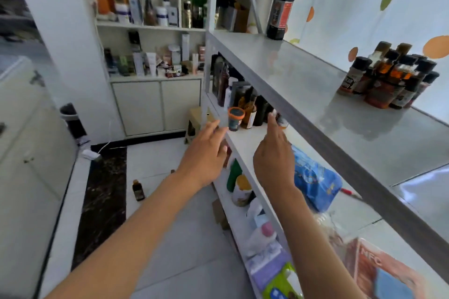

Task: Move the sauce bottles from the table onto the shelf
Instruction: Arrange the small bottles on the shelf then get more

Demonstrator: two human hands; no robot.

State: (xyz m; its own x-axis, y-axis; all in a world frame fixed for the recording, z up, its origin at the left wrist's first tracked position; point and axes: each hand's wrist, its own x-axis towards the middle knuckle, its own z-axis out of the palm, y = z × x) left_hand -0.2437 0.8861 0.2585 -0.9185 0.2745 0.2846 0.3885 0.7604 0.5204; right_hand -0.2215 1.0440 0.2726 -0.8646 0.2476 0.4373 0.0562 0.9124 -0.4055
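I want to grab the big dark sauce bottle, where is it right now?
In the head view, the big dark bottle stands upright on the top shelf, far end, alone by the dotted curtain.

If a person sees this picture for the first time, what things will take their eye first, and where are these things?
First, the two bare hands in the middle: the left hand and the right hand reach toward the white middle shelf, where a jar with an orange rim stands beside dark bottles. Next, the cluster of sauce bottles at the right on the grey top shelf, and one tall dark bottle at its far end.
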